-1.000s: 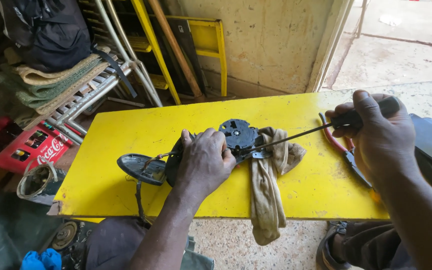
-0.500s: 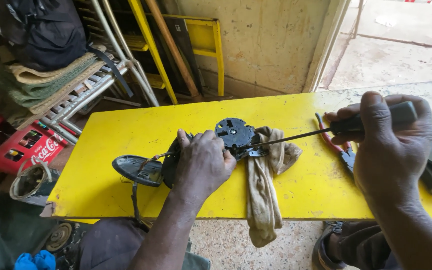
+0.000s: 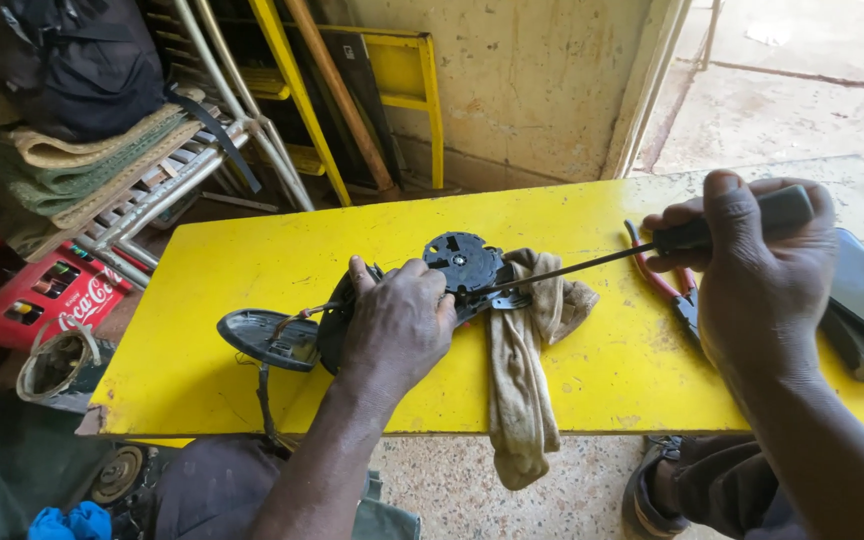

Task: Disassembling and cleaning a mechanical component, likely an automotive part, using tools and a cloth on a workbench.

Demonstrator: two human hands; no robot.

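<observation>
Best to keep the screwdriver [image 3: 592, 262] square in the screw and press down while the part is pinned flat. The right hand [image 3: 762, 270] is clenched round its handle; the left hand [image 3: 397, 325] grasps the black mechanism [image 3: 462, 262], mid-table [image 3: 252, 260] on a rag [image 3: 522, 380]. Red pliers [image 3: 664, 285] lie right.

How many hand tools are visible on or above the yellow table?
2: a long screwdriver held in the right hand, and red-handled pliers lying on the yellow table beneath that hand. Others may be hidden.
</observation>
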